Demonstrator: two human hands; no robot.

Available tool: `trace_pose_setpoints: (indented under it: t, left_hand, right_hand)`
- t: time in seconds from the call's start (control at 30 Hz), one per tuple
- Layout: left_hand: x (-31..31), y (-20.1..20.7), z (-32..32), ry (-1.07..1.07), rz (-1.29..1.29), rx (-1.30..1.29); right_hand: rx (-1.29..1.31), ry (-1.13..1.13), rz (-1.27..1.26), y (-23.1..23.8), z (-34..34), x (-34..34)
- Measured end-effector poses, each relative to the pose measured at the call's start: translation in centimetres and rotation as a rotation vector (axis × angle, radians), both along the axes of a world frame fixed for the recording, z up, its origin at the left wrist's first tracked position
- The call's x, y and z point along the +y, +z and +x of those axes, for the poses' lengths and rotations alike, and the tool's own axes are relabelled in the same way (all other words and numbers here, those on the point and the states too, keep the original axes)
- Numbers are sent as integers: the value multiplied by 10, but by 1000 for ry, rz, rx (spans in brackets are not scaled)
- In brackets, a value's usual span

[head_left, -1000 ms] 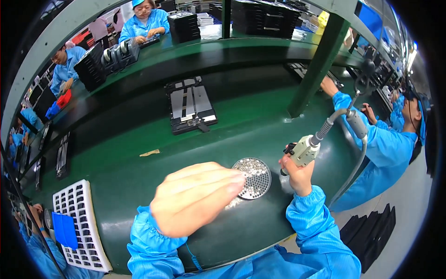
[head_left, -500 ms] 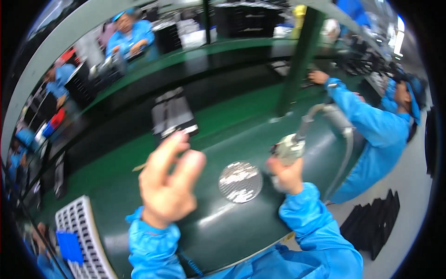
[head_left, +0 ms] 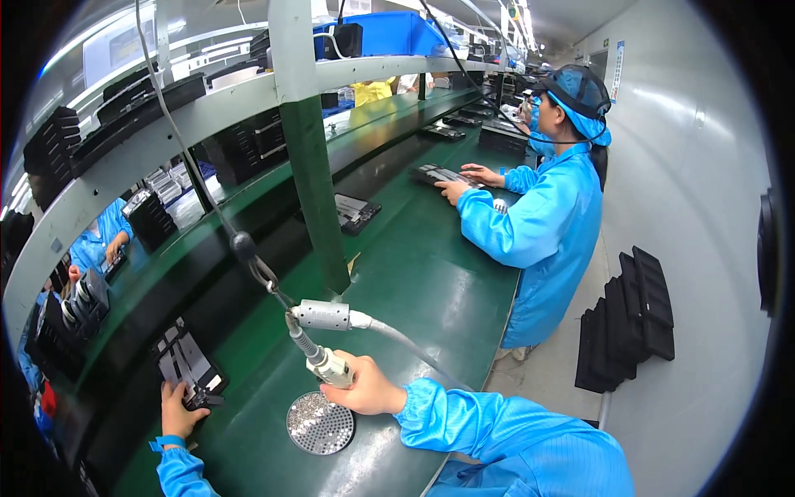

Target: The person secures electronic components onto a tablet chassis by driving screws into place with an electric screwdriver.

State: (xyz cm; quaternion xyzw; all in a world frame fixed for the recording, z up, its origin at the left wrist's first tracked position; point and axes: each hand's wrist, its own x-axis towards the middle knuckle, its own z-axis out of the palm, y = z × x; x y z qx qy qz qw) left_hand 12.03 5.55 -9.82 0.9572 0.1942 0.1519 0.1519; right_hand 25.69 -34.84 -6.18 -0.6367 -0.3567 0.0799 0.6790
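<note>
My right hand is wrapped round the pale body of an electric screwdriver, which hangs from a cable and a metal hook. Below it on the green work surface lies a round metal dish, pitted with small holes and strewn with tiny shiny screws. At the left, my left hand grips the near end of a flat black device with grey panels, its fingers over the edge and the thumb beside it. The screwdriver's tip is hidden behind my right hand.
A green post rises from the bench beyond the screwdriver. A co-worker in blue handles another flat device to the right. Black trays stack on the floor. Another device lies behind the post.
My head view has turned to the right. My left hand, earlier raised with fingers apart, has come down onto the flat black device. My right hand still holds the screwdriver, now nearer the dish.
</note>
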Motion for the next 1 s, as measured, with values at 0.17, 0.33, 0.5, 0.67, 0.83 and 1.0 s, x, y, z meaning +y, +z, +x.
trace_pose_setpoints:
  t: [0.17, 0.33, 0.5, 0.67, 0.83, 1.0]
  left_hand:
    - [-6, 17, 2, -91, 23, 50]
    - [-7, -8, 6, 89, 405, 30]
    - [5, -24, 4, 259, 550, -24]
    - [-10, -3, -37, 242, 584, -121]
    - [-125, 56, -106, 184, 655, -119]
    - [-232, 62, -165, 218, 566, 66]
  right_hand:
    - [-21, -1, -13, -4, 7, 1]
    - [-23, -9, -38, -1, 2, 5]
    - [-41, 11, -40, 3, -6, 5]
    - [-58, -13, -31, -5, -6, 3]
    - [-114, -67, 33, -10, 2, 0]
    - [55, -57, 98, -19, 11, 1]
